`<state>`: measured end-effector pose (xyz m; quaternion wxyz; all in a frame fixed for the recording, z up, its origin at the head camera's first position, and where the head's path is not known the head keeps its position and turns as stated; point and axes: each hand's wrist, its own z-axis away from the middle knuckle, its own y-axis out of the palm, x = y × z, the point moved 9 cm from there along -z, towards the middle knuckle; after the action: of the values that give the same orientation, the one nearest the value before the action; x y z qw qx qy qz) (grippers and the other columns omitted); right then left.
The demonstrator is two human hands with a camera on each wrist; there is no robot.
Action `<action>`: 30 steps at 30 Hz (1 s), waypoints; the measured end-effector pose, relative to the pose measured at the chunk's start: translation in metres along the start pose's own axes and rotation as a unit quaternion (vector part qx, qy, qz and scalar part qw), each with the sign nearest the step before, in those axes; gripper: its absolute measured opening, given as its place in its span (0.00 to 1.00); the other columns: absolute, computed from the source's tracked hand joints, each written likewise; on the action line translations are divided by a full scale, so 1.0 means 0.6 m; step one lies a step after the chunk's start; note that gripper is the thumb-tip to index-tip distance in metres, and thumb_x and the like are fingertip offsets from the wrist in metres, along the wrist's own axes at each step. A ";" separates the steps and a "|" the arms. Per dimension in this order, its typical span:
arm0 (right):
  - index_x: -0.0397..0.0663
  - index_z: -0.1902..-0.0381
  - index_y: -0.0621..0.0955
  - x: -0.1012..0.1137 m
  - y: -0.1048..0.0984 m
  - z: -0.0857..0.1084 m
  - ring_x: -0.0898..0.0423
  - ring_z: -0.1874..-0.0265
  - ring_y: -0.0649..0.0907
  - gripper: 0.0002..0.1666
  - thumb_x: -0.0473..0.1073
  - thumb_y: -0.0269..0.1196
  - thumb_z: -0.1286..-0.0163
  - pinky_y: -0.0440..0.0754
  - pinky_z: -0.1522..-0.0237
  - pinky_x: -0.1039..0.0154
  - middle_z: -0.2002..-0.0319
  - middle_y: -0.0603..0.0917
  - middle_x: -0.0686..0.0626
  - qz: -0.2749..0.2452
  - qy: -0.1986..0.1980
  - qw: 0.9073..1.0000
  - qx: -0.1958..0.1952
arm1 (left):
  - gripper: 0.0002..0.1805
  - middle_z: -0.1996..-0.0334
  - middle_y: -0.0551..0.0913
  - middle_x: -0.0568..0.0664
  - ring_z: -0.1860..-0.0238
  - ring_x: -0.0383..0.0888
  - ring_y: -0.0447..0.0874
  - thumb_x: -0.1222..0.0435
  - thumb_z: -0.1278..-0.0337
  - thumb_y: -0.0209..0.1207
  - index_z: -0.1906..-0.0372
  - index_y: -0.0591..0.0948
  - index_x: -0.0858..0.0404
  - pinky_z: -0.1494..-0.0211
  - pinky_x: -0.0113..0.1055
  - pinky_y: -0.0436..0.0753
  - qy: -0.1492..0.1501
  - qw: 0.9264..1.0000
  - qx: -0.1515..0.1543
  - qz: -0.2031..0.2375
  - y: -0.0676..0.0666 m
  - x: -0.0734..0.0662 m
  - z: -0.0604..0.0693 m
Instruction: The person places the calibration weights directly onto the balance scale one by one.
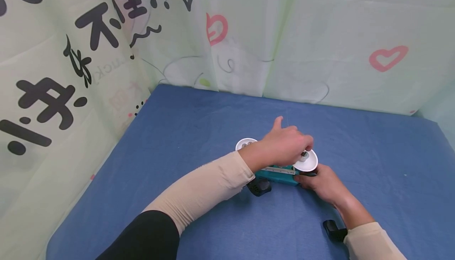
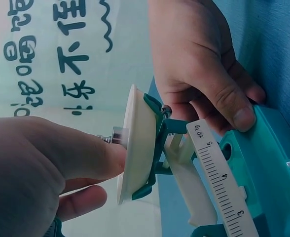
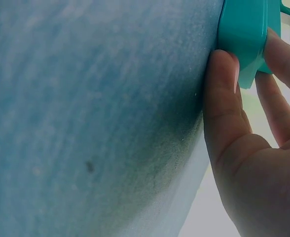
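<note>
A small balance scale with a teal base (image 1: pixel 279 177) stands on the blue cloth. Its ruler-marked beam (image 2: pixel 221 180) slopes beneath the near white pan (image 2: pixel 137 173). Over the right pan (image 1: pixel 306 166), my left hand (image 1: pixel 282 145) pinches a small shiny metal piece (image 2: pixel 119 135) at the pan's face; the grip is partly hidden by the hand. My right hand (image 1: pixel 325 185) grips the right end of the base, thumb on one side and fingers on the other. Several metal pieces show in the left pan (image 1: pixel 240 142), partly covered by my left arm.
Blue cloth (image 1: pixel 199 125) covers the table around the scale. A pale printed curtain (image 1: pixel 320 27) hangs along the back and left edges. Black wrist cameras, one at the left wrist (image 1: pixel 259 187) and one at the right wrist (image 1: pixel 334 231), sit close to the work.
</note>
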<state>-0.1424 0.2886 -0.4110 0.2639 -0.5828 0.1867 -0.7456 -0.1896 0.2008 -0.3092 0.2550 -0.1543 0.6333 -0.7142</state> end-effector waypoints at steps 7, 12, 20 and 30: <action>0.30 0.49 0.77 0.000 0.000 0.001 0.52 0.70 0.77 0.22 0.41 0.68 0.33 0.75 0.65 0.61 0.71 0.79 0.48 -0.009 -0.001 1.000 -0.004 | 0.14 0.55 0.80 0.29 0.49 0.35 0.71 0.58 0.28 0.55 0.43 0.78 0.40 0.27 0.57 0.45 -0.005 1.000 -0.002 -0.002 0.001 0.000 -0.002; 0.31 0.50 0.77 -0.002 0.001 0.000 0.52 0.70 0.77 0.21 0.41 0.68 0.32 0.75 0.65 0.60 0.71 0.78 0.49 -0.008 0.000 1.000 -0.002 | 0.13 0.55 0.81 0.29 0.49 0.35 0.71 0.54 0.28 0.56 0.43 0.78 0.40 0.27 0.57 0.46 -0.012 1.000 -0.005 -0.009 0.002 0.001 -0.003; 0.30 0.49 0.77 -0.001 0.002 -0.002 0.52 0.69 0.77 0.21 0.41 0.68 0.32 0.75 0.65 0.60 0.71 0.78 0.49 -0.007 0.000 1.000 0.002 | 0.14 0.54 0.80 0.30 0.47 0.35 0.71 0.51 0.29 0.57 0.43 0.78 0.40 0.27 0.56 0.47 -0.018 1.000 -0.016 -0.011 -0.002 0.003 0.001; 0.31 0.51 0.77 -0.001 0.001 -0.002 0.52 0.70 0.77 0.22 0.42 0.69 0.34 0.74 0.65 0.59 0.73 0.78 0.49 0.002 0.015 1.000 -0.004 | 0.26 0.36 0.73 0.37 0.35 0.40 0.65 0.48 0.34 0.61 0.32 0.73 0.43 0.29 0.50 0.57 -0.017 0.997 -0.075 0.022 -0.027 0.036 0.054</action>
<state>-0.1435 0.2882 -0.4120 0.2602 -0.5724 0.1942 -0.7529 -0.1925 0.1628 -0.2907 0.2693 -0.1712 0.6837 -0.6563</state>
